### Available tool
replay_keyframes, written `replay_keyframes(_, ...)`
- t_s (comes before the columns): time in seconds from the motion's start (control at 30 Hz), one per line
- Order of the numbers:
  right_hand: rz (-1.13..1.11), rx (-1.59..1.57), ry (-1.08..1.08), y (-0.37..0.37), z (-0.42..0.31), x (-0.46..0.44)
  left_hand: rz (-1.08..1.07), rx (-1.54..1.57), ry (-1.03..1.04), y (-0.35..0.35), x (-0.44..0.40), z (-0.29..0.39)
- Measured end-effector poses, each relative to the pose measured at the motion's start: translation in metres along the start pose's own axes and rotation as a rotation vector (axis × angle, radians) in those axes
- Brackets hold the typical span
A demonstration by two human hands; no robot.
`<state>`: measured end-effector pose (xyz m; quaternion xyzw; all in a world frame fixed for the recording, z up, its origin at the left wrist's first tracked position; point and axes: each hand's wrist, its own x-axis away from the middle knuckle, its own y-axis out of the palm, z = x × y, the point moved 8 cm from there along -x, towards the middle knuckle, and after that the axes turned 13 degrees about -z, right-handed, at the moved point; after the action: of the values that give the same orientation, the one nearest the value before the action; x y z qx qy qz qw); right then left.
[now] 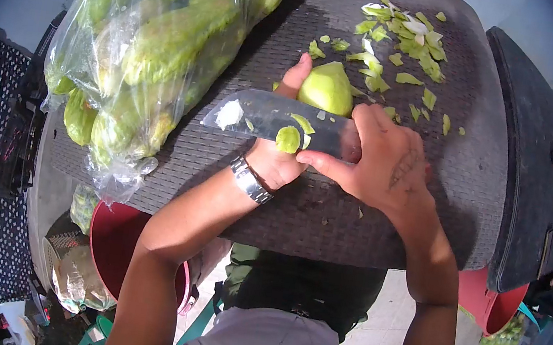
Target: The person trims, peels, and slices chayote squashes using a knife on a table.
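Note:
A pale green chayote-like vegetable (327, 87) is held in my left hand (277, 160), whose thumb stands up along its left side; the blade hides part of this hand. My right hand (390, 161) is closed around a wide knife (263, 116), its blade pointing left across my left hand, just below the vegetable. Bits of green peel and a white smear stick to the blade. Beyond the vegetable, green and white peelings (416, 41) lie scattered on the dark woven table (454, 203).
A clear plastic bag (167, 46) full of green vegetables covers the table's left side. Below the table edge stand a red bucket (115, 238) at left and another red container (493, 302) at right. A dark chair back (525, 163) rises along the right side.

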<state>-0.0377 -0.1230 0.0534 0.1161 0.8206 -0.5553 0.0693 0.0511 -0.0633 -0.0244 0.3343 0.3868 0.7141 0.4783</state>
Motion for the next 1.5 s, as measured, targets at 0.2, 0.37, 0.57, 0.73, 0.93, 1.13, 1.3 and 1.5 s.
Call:
replay_keyframes(0.2,-0.007,-0.003,-0.040,0.005,0.001,0.001,-0.063,0.046,-0.026,0.000,-0.001,-0.002)
replay_keyframes(0.37,0.018,-0.010,-0.050,0.001,0.000,0.000,0.014,0.018,-0.013,0.000,0.000,-0.003)
replay_keyframes(0.57,0.016,-0.012,-0.056,0.002,0.000,0.001,0.001,-0.001,-0.018,-0.002,0.000,-0.005)
replay_keyframes(0.73,0.029,-0.006,-0.068,0.003,0.000,0.001,0.011,0.025,-0.004,-0.008,-0.003,-0.008)
replay_keyframes(0.93,0.000,-0.015,-0.039,0.004,0.003,0.000,-0.152,0.025,-0.082,-0.008,-0.002,-0.007)
replay_keyframes(1.13,-0.092,-0.160,0.116,-0.017,0.032,-0.008,0.017,-0.123,0.125,-0.023,0.000,0.012)
replay_keyframes(1.3,0.028,-0.318,0.358,-0.035,0.099,-0.004,0.094,-0.249,0.060,-0.001,0.004,0.015)
replay_keyframes(1.5,-0.143,-0.317,0.197,-0.016,0.039,-0.008,0.122,-0.220,0.155,-0.016,-0.003,0.013)
